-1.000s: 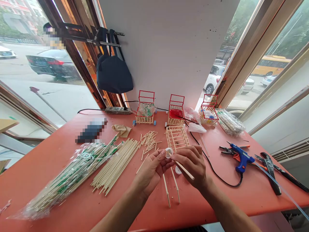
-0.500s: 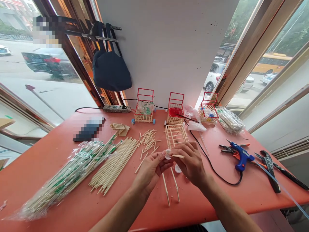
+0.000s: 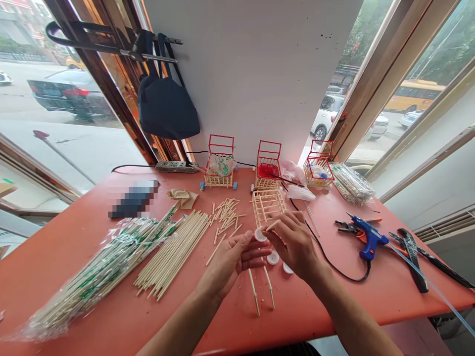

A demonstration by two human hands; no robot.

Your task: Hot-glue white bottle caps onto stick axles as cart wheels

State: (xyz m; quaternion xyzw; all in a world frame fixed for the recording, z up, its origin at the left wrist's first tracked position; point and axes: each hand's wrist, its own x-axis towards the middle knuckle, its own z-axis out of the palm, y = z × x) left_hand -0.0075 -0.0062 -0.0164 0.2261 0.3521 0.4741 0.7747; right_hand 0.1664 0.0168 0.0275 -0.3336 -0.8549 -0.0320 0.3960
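Observation:
A white plastic cap [image 3: 260, 234] sits between my two hands, tipped with its round face towards me. My left hand [image 3: 237, 257] has its thumb and forefinger at the cap's edge, the other fingers loosely stretched out beneath. In my right hand [image 3: 295, 244] is a short wooden stick [image 3: 273, 225], pinched close to the cap, and fingertips come near the cap's rim. Below the hands, two thin wooden sticks [image 3: 254, 294] lie on the table, partly hidden. Two more white caps [image 3: 272, 257] lie beside my right hand. Just beyond stands a small stick-built cart frame [image 3: 265, 205].
Three red-handled stick carts [image 3: 219, 170] stand along the wall. Left are cut stick pieces [image 3: 225, 215], long sticks [image 3: 178, 249] and a bagged bundle [image 3: 100, 272]. A blue glue gun [image 3: 371, 240], its black cord and pliers [image 3: 411, 252] lie right.
The cap has turned from edge-on to face me, and my left fingers have loosened and spread. The short stick in my right hand has swung upward. Another cap now shows under the right hand.

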